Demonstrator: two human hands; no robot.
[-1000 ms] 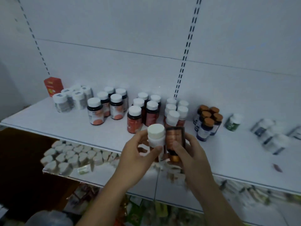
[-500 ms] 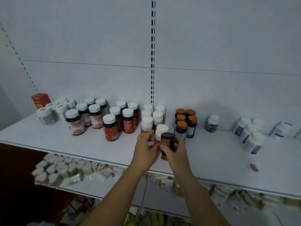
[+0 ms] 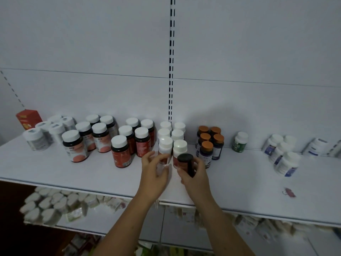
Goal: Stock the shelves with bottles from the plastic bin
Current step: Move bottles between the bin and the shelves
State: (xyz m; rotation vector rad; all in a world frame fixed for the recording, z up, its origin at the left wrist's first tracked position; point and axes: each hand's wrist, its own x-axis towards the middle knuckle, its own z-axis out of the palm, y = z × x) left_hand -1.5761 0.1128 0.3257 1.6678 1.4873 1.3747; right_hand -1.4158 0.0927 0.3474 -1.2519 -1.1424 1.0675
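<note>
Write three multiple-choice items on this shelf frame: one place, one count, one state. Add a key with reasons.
1. Where on the shelf does the red box stand?
A) far left end
B) far right end
C) middle, among the bottles

2. How many orange-capped bottles are there?
A) three
B) five
C) eight

3. The dark-capped bottle is:
A) standing free on the shelf
B) lying on its side
C) held in the right hand

Key:
1 A, it sits left of every bottle, by the back wall.
2 B, five orange caps show in one cluster.
3 C, the fingers curl round it.
</note>
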